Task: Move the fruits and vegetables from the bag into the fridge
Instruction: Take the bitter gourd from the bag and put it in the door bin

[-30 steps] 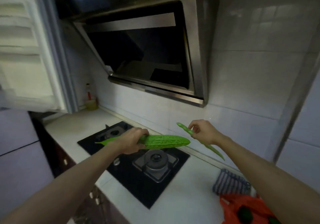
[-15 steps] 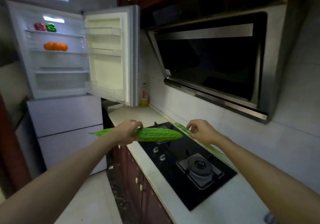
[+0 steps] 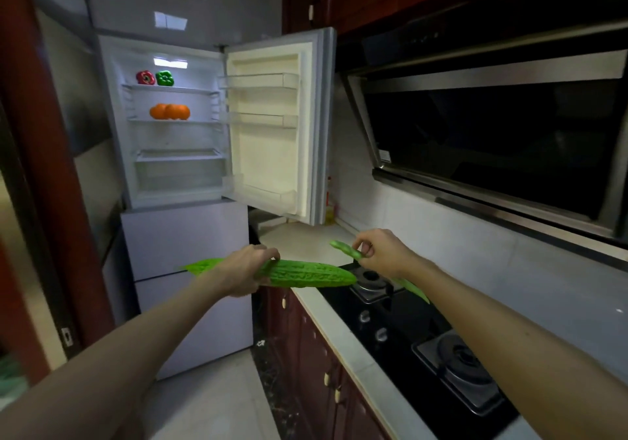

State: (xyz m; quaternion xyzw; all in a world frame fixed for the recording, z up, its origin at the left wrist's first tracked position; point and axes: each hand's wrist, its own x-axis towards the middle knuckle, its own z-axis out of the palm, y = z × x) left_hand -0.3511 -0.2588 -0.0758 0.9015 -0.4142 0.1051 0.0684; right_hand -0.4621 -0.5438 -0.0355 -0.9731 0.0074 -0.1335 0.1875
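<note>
Gourd location?
Left hand wraps its fingers round the narrow half, above the counter edge.
Bean pod?
Right hand pinches it near the tip; the open fridge is well ahead.

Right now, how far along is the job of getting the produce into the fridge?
Done: a red bell pepper and a green bell pepper sit on the open fridge's top shelf, oranges on the shelf below. In hand: the left hand grips a bitter gourd; the right hand pinches a long green bean pod. Left: shelving both. The bag is out of view, so what remains in it is unknown.
</note>
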